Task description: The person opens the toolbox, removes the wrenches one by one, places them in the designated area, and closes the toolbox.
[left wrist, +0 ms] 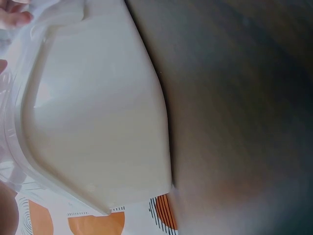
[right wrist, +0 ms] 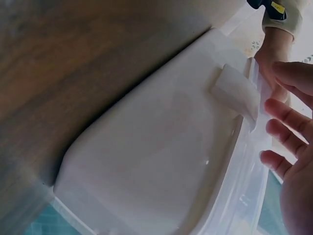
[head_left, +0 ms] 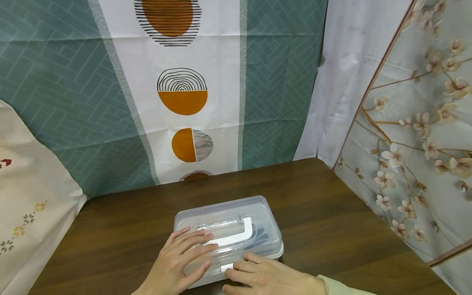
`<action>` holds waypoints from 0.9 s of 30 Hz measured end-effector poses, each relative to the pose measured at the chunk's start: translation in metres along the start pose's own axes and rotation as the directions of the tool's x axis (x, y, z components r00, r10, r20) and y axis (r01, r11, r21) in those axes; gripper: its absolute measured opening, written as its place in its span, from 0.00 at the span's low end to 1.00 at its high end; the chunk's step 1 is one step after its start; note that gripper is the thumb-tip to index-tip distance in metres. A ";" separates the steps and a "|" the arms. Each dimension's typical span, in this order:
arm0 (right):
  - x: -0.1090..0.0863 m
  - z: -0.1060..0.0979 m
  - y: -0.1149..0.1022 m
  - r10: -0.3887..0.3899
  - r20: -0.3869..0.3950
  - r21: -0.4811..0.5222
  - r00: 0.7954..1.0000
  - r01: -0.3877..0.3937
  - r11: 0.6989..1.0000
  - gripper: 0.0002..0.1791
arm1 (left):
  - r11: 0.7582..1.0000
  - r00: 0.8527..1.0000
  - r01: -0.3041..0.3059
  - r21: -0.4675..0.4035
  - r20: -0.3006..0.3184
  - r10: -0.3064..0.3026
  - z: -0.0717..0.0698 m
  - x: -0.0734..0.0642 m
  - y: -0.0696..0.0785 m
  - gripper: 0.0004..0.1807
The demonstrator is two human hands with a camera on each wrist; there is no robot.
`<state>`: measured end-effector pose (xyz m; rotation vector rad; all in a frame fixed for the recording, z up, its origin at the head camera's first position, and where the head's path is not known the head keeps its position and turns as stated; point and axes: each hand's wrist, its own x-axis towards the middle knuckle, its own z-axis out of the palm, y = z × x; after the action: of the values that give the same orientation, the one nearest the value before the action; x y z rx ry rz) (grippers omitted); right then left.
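Note:
A clear-lidded plastic storage box [head_left: 259,207] sits on the table, with a white handle [head_left: 237,237] lying folded on its lid. My left hand [head_left: 175,260] rests on the lid's left part, fingers spread over the handle's near end and the thumb toward the front. At the front side, my right hand [head_left: 267,276] is beside a white latch [head_left: 226,268]. The right wrist view has the latch [right wrist: 237,95] angled out from the box wall, and the loosely bent fingers [right wrist: 283,134] stand just off it. Dark bluish items [head_left: 259,237] show dimly through the lid.
The brown wooden table [head_left: 129,221] extends around the box. Behind it hangs a green and white patterned curtain [head_left: 273,90]. Floral cloth [head_left: 416,143] borders the right side, and cream cloth [head_left: 33,196] hangs at the left edge.

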<state>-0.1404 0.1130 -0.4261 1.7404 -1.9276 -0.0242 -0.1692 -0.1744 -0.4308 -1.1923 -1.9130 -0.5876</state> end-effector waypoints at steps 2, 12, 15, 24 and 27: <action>0.000 0.000 0.000 0.008 0.011 -0.029 1.000 -0.007 1.000 0.19 | 1.000 1.000 0.013 -0.002 0.009 -0.013 0.000 0.001 0.000 0.17; 0.006 0.003 -0.005 0.027 0.017 -0.169 0.999 -0.024 0.985 0.19 | 0.999 0.998 0.047 -0.014 0.030 -0.047 -0.003 0.004 0.002 0.17; 0.010 0.010 -0.007 -0.013 0.011 -0.314 1.000 0.016 0.949 0.19 | 0.998 0.998 0.052 -0.019 0.030 -0.051 -0.003 0.004 0.003 0.17; 0.019 0.023 -0.013 -0.053 -0.020 -0.508 0.998 0.036 0.861 0.20 | 0.999 0.998 0.049 -0.012 0.040 -0.049 -0.004 0.002 0.004 0.16; 0.024 0.026 -0.016 -0.043 -0.025 -0.539 0.999 0.023 0.842 0.19 | 0.998 0.998 0.054 -0.017 0.046 -0.053 -0.005 0.001 0.004 0.16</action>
<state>-0.1370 0.0796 -0.4452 1.3738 -1.6490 -0.4996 -0.1640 -0.1754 -0.4273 -1.1780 -1.9871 -0.6118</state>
